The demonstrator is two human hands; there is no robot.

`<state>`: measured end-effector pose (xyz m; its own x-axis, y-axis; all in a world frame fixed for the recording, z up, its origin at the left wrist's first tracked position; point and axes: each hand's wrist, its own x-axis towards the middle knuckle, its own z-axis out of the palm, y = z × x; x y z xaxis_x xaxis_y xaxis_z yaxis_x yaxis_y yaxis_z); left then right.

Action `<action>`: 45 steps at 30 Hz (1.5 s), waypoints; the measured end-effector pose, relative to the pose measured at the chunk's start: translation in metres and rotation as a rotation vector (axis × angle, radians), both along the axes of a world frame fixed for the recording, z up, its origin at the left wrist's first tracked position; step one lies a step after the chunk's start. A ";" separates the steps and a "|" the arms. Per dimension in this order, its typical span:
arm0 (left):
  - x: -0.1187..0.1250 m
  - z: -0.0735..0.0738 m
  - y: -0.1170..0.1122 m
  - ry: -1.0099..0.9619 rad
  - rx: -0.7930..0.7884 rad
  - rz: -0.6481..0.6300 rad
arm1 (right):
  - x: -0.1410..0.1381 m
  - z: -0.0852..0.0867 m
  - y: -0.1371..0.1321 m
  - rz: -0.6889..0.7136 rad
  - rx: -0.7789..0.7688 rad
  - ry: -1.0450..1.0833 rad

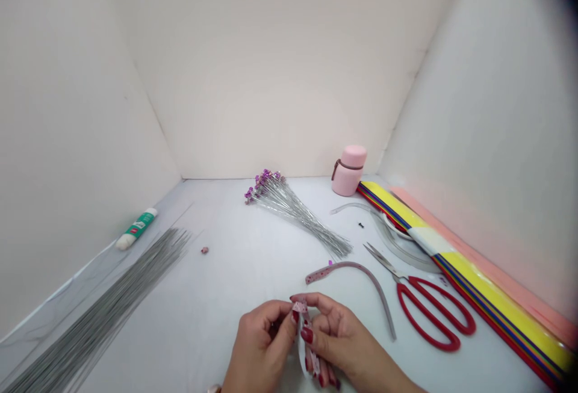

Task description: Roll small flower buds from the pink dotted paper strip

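Observation:
Near the front edge of the table, my left hand [266, 339] and my right hand [336, 339] meet fingertip to fingertip. Between them they pinch a narrow pink strip with dark dots [300, 307]. Its top is bent over at the fingertips, and a pale length hangs down below; the fingers cover part of it. Just beyond the right hand lies a curved greyish-pink strip [356, 265] with dark spots at one end. Red-handled scissors [419, 290] rest to the right, blades slightly apart. A tiny purple scrap [330, 262] is by the curved strip.
A bundle of silvery stems with purple heads [293, 203] lies at the back. Grey wires [117, 303] and a green-and-white glue stick [136, 228] are left, a small pink bit [205, 250] nearby. A pink flask [350, 170] and coloured sheets [456, 260] stand and lie right, near clear curved strips [397, 239].

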<state>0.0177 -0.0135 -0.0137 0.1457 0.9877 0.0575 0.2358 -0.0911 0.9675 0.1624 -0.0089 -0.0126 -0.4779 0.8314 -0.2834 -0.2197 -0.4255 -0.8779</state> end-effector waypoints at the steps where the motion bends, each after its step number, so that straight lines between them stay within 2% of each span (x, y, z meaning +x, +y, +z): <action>1: 0.000 0.000 0.000 0.016 0.010 0.004 | 0.000 0.000 0.000 0.007 0.004 -0.002; 7: 0.002 0.002 -0.002 0.169 0.100 -0.066 | 0.002 0.003 -0.001 -0.091 0.007 -0.011; 11: 0.003 0.002 -0.003 0.233 0.098 -0.125 | 0.006 0.006 0.000 -0.191 0.032 -0.127; 14: 0.005 0.004 -0.004 0.274 0.031 -0.172 | 0.014 0.010 0.006 -0.421 0.107 -0.130; 16: 0.005 0.007 -0.004 0.260 -0.067 -0.215 | 0.020 0.013 0.012 -0.610 0.127 -0.054; 18: 0.006 0.010 -0.004 0.201 -0.191 -0.241 | 0.025 0.015 0.017 -0.727 0.106 0.004; 20: 0.005 0.012 -0.003 0.132 -0.284 -0.229 | 0.025 0.017 0.019 -0.701 0.059 0.019; 23: 0.004 0.016 -0.003 0.088 -0.322 -0.202 | 0.019 0.014 0.013 -0.427 0.014 -0.030; 25: 0.004 0.019 -0.004 0.098 -0.312 -0.206 | 0.014 0.011 0.008 -0.241 0.058 -0.107; 27: 0.005 0.020 -0.004 0.128 -0.273 -0.217 | 0.010 0.007 0.004 -0.165 0.118 -0.178; 32: 0.004 0.008 -0.004 0.184 -0.120 -0.178 | 0.010 0.002 0.003 -0.151 0.129 -0.200; 37: 0.000 -0.003 -0.003 0.215 -0.069 -0.126 | 0.009 0.005 0.001 -0.136 0.155 -0.192; 39: 0.001 -0.001 -0.003 0.237 -0.066 -0.125 | 0.010 0.006 0.002 -0.170 0.174 -0.195; 43: 0.003 0.011 -0.005 0.239 -0.119 -0.164 | 0.012 0.008 0.006 -0.328 0.180 -0.200; 45: 0.004 0.016 -0.006 0.230 -0.150 -0.174 | 0.012 0.008 0.007 -0.313 0.159 -0.179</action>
